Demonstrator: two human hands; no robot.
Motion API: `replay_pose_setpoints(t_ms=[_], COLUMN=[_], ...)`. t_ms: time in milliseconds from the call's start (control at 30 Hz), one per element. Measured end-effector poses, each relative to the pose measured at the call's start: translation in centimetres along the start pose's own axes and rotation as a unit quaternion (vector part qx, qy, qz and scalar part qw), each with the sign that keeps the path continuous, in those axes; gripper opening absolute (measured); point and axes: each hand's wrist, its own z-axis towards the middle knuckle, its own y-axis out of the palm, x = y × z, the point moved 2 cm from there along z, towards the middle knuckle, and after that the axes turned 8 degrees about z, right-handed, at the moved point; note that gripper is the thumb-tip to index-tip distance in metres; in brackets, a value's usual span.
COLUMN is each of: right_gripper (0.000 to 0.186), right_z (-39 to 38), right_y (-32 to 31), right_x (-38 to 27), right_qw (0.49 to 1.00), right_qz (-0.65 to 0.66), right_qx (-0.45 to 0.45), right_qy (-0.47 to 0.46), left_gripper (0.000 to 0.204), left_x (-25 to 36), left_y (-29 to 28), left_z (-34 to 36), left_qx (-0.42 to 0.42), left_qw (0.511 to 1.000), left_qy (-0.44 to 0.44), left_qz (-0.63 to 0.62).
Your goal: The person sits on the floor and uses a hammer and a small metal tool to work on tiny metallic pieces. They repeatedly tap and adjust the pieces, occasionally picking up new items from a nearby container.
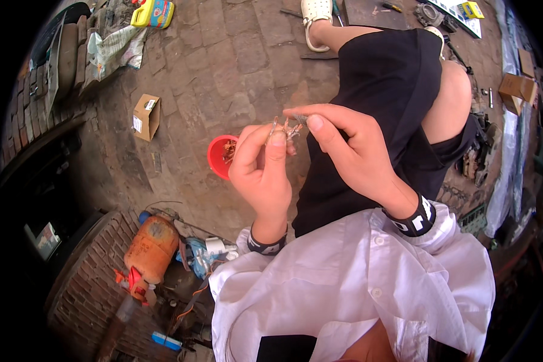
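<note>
Over my lap, my left hand (260, 172) pinches a small tangle of copper-coloured wire strands (288, 130) between thumb and fingers. My right hand (359, 148) comes in from the other side, its thumb and forefinger closed on a small dark grey piece (300, 119) beside the strands. What kind of piece it is, I cannot make out. A red bowl (213, 168) stands on the ground, partly behind my left hand, with copper-coloured scraps (228, 149) inside it.
An open cardboard box (146, 117) sits on the brick paving at left. A yellow jug (153, 13) stands beyond it. At lower left is a rusty orange gas cylinder (152, 247). Machine parts (480, 151) and another cardboard box (516, 92) lie at right.
</note>
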Motion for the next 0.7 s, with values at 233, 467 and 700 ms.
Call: replay_pose_setpoints(t_ms=[233, 467, 700], right_gripper=[0.019, 0.02, 0.019], right_z=[0.1, 0.3, 0.3], right_y=[-1.0, -1.6, -1.7], right_x=[-0.7, -1.3, -1.4], right_qw=[0.978, 0.965, 0.963], right_qz=[-0.164, -0.214, -0.224], right_qx=[-0.057, -0.084, -0.089], right_qy=[-0.117, -0.125, -0.124], left_gripper=[0.013, 0.015, 0.016], left_x=[0.0, 0.0, 0.1], left_y=[-0.1, -0.6, -0.7], left_z=[0.1, 0.4, 0.4], left_qx=[-0.033, -0.074, -0.087], left_qw=[0.999, 0.995, 0.994], left_qy=[-0.023, -0.053, -0.052], left_qz=[-0.001, -0.046, -0.042])
